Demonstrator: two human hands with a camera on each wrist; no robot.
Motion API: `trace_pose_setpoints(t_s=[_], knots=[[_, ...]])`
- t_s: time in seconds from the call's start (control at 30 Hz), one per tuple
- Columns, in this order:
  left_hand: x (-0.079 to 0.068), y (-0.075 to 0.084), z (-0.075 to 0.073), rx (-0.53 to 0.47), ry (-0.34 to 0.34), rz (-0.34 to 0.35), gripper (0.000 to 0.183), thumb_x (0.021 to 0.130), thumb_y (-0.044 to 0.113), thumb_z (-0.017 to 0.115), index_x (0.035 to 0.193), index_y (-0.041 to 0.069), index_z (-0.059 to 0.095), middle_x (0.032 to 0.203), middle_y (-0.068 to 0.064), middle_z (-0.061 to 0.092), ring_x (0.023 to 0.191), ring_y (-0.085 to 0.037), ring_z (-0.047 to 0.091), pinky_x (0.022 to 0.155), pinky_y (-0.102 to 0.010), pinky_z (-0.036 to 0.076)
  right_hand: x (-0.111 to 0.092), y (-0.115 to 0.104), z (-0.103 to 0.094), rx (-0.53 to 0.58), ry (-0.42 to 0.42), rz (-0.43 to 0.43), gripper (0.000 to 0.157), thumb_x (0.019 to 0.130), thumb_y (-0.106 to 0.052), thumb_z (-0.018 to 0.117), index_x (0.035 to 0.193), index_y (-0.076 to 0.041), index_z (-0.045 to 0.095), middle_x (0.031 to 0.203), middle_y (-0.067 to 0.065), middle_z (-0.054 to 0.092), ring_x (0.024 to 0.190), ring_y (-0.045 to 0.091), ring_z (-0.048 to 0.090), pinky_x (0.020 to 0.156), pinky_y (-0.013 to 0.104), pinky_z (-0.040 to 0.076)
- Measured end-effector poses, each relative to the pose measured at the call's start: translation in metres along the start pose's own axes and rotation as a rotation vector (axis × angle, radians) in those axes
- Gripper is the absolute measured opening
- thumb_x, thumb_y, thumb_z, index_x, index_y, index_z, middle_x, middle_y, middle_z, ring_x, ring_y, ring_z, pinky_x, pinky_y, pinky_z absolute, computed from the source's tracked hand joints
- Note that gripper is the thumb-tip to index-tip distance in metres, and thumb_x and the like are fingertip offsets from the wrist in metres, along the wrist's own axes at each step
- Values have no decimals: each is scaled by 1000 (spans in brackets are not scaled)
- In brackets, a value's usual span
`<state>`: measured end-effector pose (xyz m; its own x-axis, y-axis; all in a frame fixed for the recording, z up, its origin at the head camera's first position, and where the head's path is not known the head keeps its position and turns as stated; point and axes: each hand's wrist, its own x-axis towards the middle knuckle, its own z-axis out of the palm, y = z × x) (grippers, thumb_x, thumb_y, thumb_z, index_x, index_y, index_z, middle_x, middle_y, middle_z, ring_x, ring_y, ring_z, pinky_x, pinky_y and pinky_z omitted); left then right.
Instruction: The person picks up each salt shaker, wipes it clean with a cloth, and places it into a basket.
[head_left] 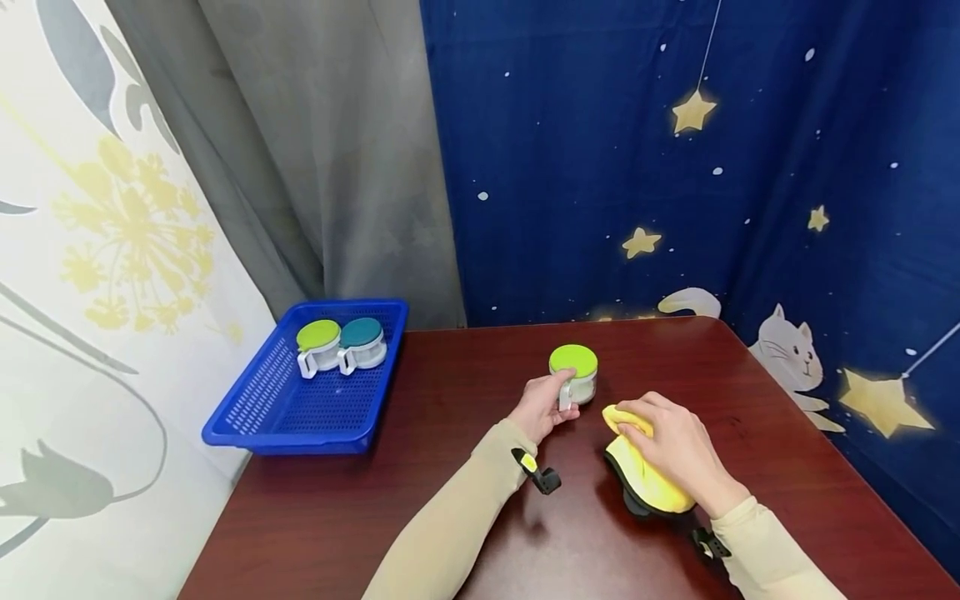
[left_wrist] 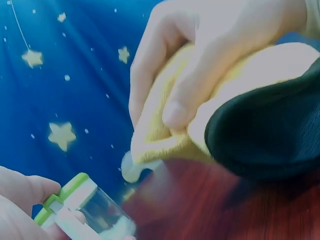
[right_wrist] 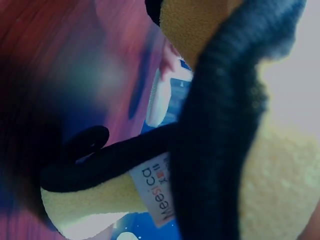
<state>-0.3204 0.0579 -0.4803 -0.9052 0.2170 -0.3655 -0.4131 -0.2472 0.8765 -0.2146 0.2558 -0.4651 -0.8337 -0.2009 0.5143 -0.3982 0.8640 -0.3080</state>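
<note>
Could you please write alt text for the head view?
A person's left hand grips a green-lidded jar while the right hand holds a yellow cloth at a brown table; a blue basket at left holds two more jars.

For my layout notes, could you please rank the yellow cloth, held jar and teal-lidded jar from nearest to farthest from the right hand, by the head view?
1. Yellow cloth, in the right hand.
2. Held jar, in the left hand.
3. Teal-lidded jar, left, in the blue basket.

Three jars (head_left: 583, 390) show, two green-lidded and one teal-lidded. There is one blue basket (head_left: 300, 446), one yellow cloth (head_left: 654, 482), one counter (head_left: 450, 417), one left hand (head_left: 542, 406) and one right hand (head_left: 678, 443).
</note>
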Motion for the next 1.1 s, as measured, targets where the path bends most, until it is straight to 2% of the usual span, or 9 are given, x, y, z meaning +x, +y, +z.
trace_pose_setpoints(t_s=[0.2, 0.33, 0.6, 0.93, 1.1], knots=[[-25, 12, -8, 52, -38, -3, 41, 89, 40, 74, 115, 8, 70, 104, -19, 68, 64, -25, 65, 65, -29, 57, 6, -7, 2, 19, 45, -36, 30, 85, -28, 82, 113, -21, 76, 98, -10, 65, 76, 12, 62, 61, 35, 50], [-40, 15, -13, 88, -68, 20, 44, 91, 43, 72, 116, 8, 68, 104, -19, 70, 65, -25, 68, 65, -28, 58, 11, -18, 3, 35, 85, -82, 32, 84, -27, 83, 114, -22, 76, 99, -11, 64, 76, 10, 62, 60, 33, 51], [-63, 16, -21, 171, -29, 100, 40, 91, 43, 73, 108, 8, 72, 92, -13, 71, 66, -21, 68, 65, -32, 59, 33, -40, 4, 54, 214, -237, 32, 83, -24, 83, 115, -23, 75, 101, -9, 63, 72, 9, 62, 56, 32, 51], [-77, 20, -28, 209, -6, 103, 40, 91, 46, 70, 106, 10, 73, 85, -11, 69, 58, -17, 63, 55, -24, 54, 33, -54, 14, 20, 239, -306, 34, 82, -22, 85, 114, -20, 75, 102, -4, 64, 74, 12, 63, 56, 33, 54], [-81, 26, -32, 181, -46, 120, 43, 92, 45, 69, 108, 6, 70, 85, -13, 71, 59, -19, 65, 56, -25, 55, 26, -52, 24, 8, 247, -352, 32, 82, -20, 84, 113, -19, 75, 105, -3, 64, 79, 13, 63, 56, 34, 54]])
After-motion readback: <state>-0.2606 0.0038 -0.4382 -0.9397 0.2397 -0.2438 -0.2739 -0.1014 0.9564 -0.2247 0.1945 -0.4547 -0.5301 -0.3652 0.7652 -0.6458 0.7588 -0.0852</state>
